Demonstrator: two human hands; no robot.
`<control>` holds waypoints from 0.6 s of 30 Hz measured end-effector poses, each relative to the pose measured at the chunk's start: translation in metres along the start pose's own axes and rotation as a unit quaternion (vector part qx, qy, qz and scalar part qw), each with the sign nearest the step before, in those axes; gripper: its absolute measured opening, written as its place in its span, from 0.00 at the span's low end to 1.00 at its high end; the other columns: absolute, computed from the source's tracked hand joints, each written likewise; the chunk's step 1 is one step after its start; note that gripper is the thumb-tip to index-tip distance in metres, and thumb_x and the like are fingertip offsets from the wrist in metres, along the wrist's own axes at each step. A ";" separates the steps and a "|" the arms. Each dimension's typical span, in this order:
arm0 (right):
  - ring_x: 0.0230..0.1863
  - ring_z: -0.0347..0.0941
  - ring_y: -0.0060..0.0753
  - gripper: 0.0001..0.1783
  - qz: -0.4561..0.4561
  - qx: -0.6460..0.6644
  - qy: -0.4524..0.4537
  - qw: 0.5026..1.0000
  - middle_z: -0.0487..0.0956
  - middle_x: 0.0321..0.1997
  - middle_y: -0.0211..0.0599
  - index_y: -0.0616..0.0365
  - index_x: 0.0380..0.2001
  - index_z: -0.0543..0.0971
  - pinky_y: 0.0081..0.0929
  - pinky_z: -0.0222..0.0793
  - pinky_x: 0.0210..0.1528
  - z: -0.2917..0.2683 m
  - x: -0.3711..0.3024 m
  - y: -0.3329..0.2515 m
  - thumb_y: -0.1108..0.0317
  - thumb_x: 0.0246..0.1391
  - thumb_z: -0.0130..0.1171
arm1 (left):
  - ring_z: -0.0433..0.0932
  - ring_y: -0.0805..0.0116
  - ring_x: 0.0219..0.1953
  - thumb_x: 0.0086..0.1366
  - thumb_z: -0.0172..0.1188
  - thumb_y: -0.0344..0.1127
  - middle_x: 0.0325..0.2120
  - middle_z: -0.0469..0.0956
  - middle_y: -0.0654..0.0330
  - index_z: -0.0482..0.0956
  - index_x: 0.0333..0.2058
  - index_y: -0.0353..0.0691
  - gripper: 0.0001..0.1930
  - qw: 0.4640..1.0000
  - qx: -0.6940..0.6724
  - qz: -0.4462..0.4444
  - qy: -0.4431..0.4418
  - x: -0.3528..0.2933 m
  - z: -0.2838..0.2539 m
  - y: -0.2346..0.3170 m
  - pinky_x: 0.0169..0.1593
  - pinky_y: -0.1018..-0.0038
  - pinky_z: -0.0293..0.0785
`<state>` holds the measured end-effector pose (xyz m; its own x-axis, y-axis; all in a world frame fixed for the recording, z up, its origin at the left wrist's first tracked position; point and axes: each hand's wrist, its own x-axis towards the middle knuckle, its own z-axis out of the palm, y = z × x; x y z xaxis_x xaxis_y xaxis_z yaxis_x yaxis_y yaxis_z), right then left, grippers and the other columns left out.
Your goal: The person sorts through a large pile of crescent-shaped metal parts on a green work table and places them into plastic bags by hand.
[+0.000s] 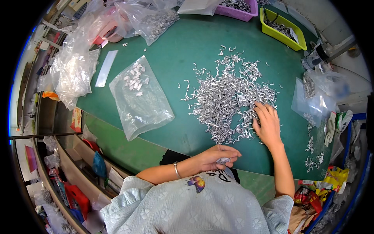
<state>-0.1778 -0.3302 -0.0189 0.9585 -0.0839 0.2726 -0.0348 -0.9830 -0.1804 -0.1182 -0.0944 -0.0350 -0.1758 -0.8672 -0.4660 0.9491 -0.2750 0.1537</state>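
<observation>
A broad heap of small curved silvery metal pieces (pixel 218 101) lies loose on the green table. My right hand (pixel 268 124) rests on the heap's right edge, its fingers spread and touching the pieces. Close to my body, at the table's near edge, my left hand (pixel 219 156) is curled palm up around a few small silvery pieces (pixel 223 160); the fingers partly cover them. Left of the heap lies a clear plastic bag (pixel 144 109) with small whitish pieces (pixel 136 79) showing near its far end.
At the back stand a purple basket (pixel 249 15) and a yellow-green basket (pixel 294 41), both holding metal parts. Filled clear bags (pixel 156 25) crowd the far left. Small clusters of parts (pixel 314 162) and a glove (pixel 330 128) lie on the right. Wooden shelving (pixel 87 163) stands at lower left.
</observation>
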 end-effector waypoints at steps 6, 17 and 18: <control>0.51 0.68 0.46 0.15 -0.015 0.105 -0.024 0.994 0.77 0.47 0.36 0.58 0.37 0.76 0.39 0.62 0.54 -0.032 -0.012 0.011 0.76 0.41 0.59 | 0.68 0.78 0.26 0.66 0.60 0.34 0.28 0.70 0.63 0.76 0.42 0.35 0.11 0.998 0.012 0.060 -0.007 -0.006 0.001 0.015 0.20 0.86 0.56; 0.61 0.62 0.49 0.32 0.073 0.112 -0.021 0.991 0.70 0.57 0.44 0.58 0.52 0.73 0.42 0.56 0.63 0.009 0.036 0.025 0.62 0.41 0.70 | 0.69 0.79 0.26 0.65 0.59 0.31 0.28 0.71 0.65 0.76 0.45 0.34 0.11 0.997 0.022 0.065 0.029 0.006 0.011 0.018 0.18 0.87 0.57; 0.59 0.63 0.49 0.30 0.072 0.129 -0.019 0.989 0.71 0.55 0.43 0.58 0.49 0.74 0.42 0.58 0.62 0.008 0.033 0.024 0.64 0.41 0.70 | 0.69 0.79 0.26 0.65 0.59 0.31 0.28 0.71 0.64 0.76 0.45 0.33 0.11 0.997 0.020 0.066 0.031 0.006 0.011 0.018 0.18 0.87 0.56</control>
<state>-0.1444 -0.3556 -0.0215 0.9588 -0.2091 0.1925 -0.1026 -0.8863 -0.4516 -0.1045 -0.1091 -0.0257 -0.0316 -0.8700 -0.4920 0.9516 -0.1768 0.2514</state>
